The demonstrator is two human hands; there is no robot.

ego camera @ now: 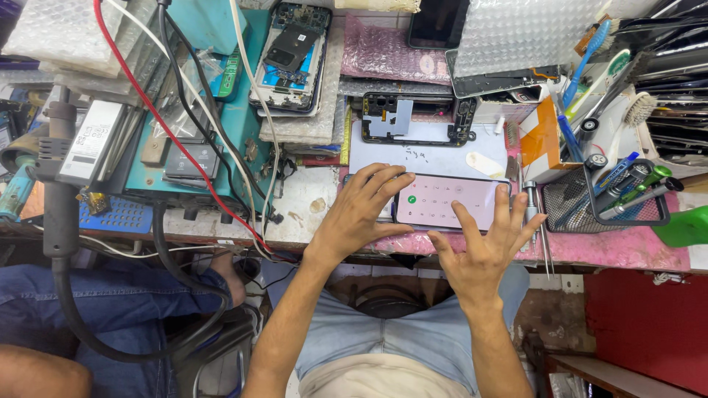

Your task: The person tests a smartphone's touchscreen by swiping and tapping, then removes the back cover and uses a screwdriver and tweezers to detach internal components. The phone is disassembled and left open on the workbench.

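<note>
Between the two hands, in the head view, a smartphone (451,200) lies flat on the pink mat (627,249) at the bench edge, its screen lit pale pink with a round green button near its left end. The left hand (363,208) rests spread over the phone's left end, fingers released and fanned, gripping nothing. The right hand (488,247) hovers spread at the phone's lower right, one fingertip (459,211) on or just above the glass; I cannot tell whether it touches. Just right of the right hand sits one black mesh basket (571,200) holding several pens and tools, among them a blue pen (616,171), a green one (640,184) and a black-capped one, too crowded to count surely. Beyond the fingertips lies one white sheet (435,156) carrying an open phone frame (417,118). Farther beyond the left hand, a second opened phone (289,57) shows its boards. Two toothbrushes, a blue (586,55) and a white (606,72), lean beyond the basket. Left of the left hand, a red cable (158,121) crosses a teal station (236,125).
</note>
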